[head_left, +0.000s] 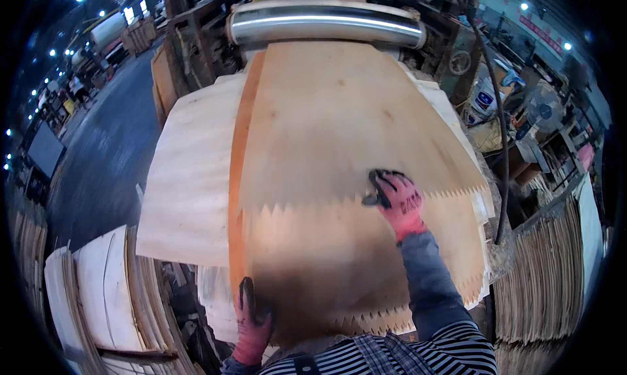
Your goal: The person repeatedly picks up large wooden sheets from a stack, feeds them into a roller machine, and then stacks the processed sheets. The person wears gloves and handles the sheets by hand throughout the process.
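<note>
A large tan veneer sheet (326, 127) with a jagged near edge lies on a stack, its far end reaching a shiny metal roller (326, 27). My right hand (397, 202), in a pink glove with black fingers, is over that jagged edge, thumb apart from bent fingers. Below it is another veneer sheet (307, 244), its near part in dark shadow. Beside this sheet's left edge is my gloved left hand (253, 326), with a finger pointing forward and the thumb spread. An orange strip (243, 153) runs lengthwise along the left. Farther left, a paler sheet (186, 172) sticks out.
Stacks of veneer stand upright at the lower left (108, 290) and the lower right (542, 277). A dark cable (503, 146) hangs along the right side. Beyond it sit a white bucket (483, 100) and clutter. A grey floor lane (108, 159) runs along the left.
</note>
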Demonstrator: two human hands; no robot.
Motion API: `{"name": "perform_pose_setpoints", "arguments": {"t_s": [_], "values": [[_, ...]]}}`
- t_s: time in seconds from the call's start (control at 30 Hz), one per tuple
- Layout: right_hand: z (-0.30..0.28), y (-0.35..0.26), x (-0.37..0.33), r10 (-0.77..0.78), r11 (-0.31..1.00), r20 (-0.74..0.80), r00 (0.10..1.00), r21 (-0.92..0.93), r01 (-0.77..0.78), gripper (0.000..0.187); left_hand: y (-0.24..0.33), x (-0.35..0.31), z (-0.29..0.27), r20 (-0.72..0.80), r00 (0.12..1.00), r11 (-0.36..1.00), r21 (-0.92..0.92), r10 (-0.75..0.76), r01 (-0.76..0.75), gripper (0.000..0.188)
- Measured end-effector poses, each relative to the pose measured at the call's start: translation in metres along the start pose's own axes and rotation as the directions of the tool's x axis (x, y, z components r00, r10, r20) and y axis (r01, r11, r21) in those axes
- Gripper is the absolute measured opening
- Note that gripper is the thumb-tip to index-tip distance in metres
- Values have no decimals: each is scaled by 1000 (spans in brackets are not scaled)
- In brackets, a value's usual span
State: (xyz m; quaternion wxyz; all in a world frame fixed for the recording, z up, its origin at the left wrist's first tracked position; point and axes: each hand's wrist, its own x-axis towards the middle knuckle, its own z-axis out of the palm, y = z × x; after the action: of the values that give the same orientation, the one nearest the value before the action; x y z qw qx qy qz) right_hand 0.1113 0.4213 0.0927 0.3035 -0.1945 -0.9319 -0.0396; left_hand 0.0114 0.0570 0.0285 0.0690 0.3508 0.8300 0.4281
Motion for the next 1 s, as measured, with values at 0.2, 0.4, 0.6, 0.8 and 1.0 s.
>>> {"name": "perform_pose_setpoints", "arguments": {"t_s": [0.2,0.4,0.6,0.8,1.0], "values": [[49,-16,10,93,996,53,994,0,-93,50,-12,-2,16,-34,999,953,304,-9,19,82],[-12,-58,-71,38,983,202,979,169,-73,52,-48,-3,13,-8,998,991,113,-69,70,74],[-57,-71,-187,143,959,467,873,154,-239,70,-48,4,1,-10,1000,995,95,16,-15,69],[-80,-103,-230,115,983,606,787,45,-179,84,53,7,-38,358,933,670,-685,-33,286,60],[-119,-73,-257,105,986,84,991,118,-115,52,102,-18,-79,392,910,485,-827,135,285,64]]}}
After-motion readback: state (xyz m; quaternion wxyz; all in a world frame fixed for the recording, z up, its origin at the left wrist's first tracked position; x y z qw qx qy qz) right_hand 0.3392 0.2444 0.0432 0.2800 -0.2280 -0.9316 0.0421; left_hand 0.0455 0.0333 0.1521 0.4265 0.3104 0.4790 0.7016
